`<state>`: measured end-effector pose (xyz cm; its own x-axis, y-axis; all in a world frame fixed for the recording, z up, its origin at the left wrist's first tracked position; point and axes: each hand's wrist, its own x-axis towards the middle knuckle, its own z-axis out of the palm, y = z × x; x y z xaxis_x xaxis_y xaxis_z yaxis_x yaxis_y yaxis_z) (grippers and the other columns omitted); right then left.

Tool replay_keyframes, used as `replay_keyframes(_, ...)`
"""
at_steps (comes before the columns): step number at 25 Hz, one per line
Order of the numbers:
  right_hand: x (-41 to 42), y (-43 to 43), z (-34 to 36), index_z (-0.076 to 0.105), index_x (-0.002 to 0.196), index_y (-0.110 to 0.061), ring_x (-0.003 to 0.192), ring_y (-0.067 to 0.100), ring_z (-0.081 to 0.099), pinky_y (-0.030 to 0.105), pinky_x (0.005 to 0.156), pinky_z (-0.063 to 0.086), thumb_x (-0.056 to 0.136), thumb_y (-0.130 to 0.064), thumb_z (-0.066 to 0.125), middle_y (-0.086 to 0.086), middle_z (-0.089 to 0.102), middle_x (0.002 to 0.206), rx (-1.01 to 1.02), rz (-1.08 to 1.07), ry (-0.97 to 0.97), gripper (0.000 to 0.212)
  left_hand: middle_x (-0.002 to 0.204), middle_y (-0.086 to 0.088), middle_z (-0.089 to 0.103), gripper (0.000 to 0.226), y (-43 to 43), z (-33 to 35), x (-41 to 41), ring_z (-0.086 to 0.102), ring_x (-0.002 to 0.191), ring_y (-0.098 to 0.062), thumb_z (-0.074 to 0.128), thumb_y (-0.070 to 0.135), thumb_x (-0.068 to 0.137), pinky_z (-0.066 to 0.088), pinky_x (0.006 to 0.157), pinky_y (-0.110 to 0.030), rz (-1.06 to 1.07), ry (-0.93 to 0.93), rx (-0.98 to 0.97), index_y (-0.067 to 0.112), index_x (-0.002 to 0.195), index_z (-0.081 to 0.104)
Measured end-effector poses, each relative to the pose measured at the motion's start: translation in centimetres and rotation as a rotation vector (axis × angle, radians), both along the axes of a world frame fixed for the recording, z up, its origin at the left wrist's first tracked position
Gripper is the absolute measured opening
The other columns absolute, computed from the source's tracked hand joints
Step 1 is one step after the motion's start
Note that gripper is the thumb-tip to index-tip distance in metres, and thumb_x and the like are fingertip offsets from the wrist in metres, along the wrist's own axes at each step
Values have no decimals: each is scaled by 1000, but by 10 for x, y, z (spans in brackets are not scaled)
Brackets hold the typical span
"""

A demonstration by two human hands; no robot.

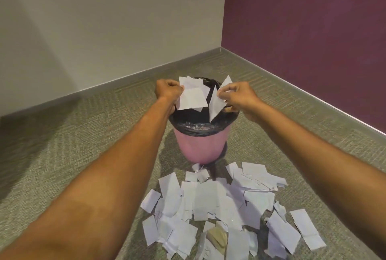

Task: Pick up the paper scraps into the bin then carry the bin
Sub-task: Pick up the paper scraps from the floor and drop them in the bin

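A pink bin (pixel 200 147) lined with a black bag stands upright on the carpet in the room's corner. Both my arms reach out over its mouth. My left hand (pixel 167 90) pinches a bunch of white paper scraps (pixel 192 94) above the bin's left rim. My right hand (pixel 238 95) grips another white scrap (pixel 217 101) above the right rim. A large heap of white paper scraps (pixel 219 205) lies on the carpet in front of the bin, spread from left to right.
A beige wall closes the left side and a dark purple wall (pixel 313 30) the right, meeting in a corner behind the bin. Grey-green carpet (pixel 83 145) covers the floor. One tan scrap (pixel 217 237) lies among the white ones near me.
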<state>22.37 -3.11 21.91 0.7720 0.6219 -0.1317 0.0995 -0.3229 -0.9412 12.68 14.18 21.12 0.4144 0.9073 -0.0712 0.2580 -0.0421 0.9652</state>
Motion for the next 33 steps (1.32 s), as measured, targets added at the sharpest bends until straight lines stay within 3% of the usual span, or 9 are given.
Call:
replay_keyframes(7, -2, -15, -17, 71, 100, -10, 83, 23, 70, 34, 70, 55, 93, 1, 57, 9, 68, 93, 7, 64, -116, 19, 69, -10, 63, 22, -9, -15, -22, 60, 61, -19, 64, 21, 91, 59, 66, -38, -68, -58, 155, 12, 71, 68)
replay_keyframes(10, -11, -50, -41, 72, 87, -12, 61, 10, 69, 20, 52, 51, 93, 1, 57, 8, 73, 81, 71, -35, -198, 20, 52, -2, 56, 36, -17, -51, -64, 48, 42, -9, 60, 25, 91, 43, 43, -24, 203, -168, 216, 14, 57, 59)
replay_keyframes(13, -24, -96, -97, 70, 76, -19, 58, 6, 66, 21, 55, 54, 92, -9, 63, 2, 72, 76, -70, -150, -221, 20, 45, 3, 40, 42, -43, -124, -105, 35, 39, -12, 50, 22, 91, 33, 40, -23, 438, -11, 217, 18, 50, 45)
replay_keyframes(16, -34, -120, -175, 69, 94, -16, 95, 22, 66, 41, 84, 54, 90, -17, 68, 9, 69, 109, -524, 8, -235, 5, 62, -9, 57, 36, -80, -207, -131, 58, 60, -28, 47, 25, 93, 43, 52, -31, 137, 454, 222, 7, 64, 58)
replay_keyframes(18, -38, -131, -220, 55, 129, -14, 120, 32, 53, 42, 97, 47, 89, -31, 66, 13, 52, 133, -928, 263, -368, 45, 95, -14, 66, 32, -101, -242, -134, 63, 93, -34, 54, 38, 91, 52, 74, -41, -205, 727, 229, 8, 95, 65)
replay_keyframes(20, -36, -136, -244, 38, 141, -16, 131, 36, 41, 46, 102, 41, 87, -40, 64, 15, 38, 142, -1113, 363, -526, 64, 127, -16, 54, 59, -113, -259, -130, 48, 124, -34, 59, 55, 84, 44, 98, -48, -428, 930, 285, 15, 127, 52)
replay_keyframes(22, -28, -134, -256, 31, 144, -19, 138, 38, 31, 52, 107, 34, 87, -44, 65, 19, 28, 150, -1140, 391, -613, 71, 153, -21, 26, 89, -118, -266, -123, 18, 145, -39, 62, 64, 78, 24, 111, -60, -492, 1044, 278, 20, 147, 27)
replay_keyframes(25, -17, -127, -267, 27, 148, -20, 140, 39, 29, 53, 111, 29, 89, -46, 64, 21, 22, 155, -1151, 445, -662, 74, 160, -26, -6, 108, -113, -277, -120, -7, 148, -44, 64, 65, 77, 11, 111, -68, -517, 1163, 219, 22, 154, 1)
replay_keyframes(33, -18, -116, -272, 54, 123, -15, 101, 31, 64, 35, 72, 47, 92, -13, 50, 9, 60, 111, -1038, 527, -776, 31, 134, -12, 37, 62, -109, -283, -125, 39, 126, -33, 65, 45, 87, 43, 97, -46, -514, 1175, 293, 18, 136, 40)
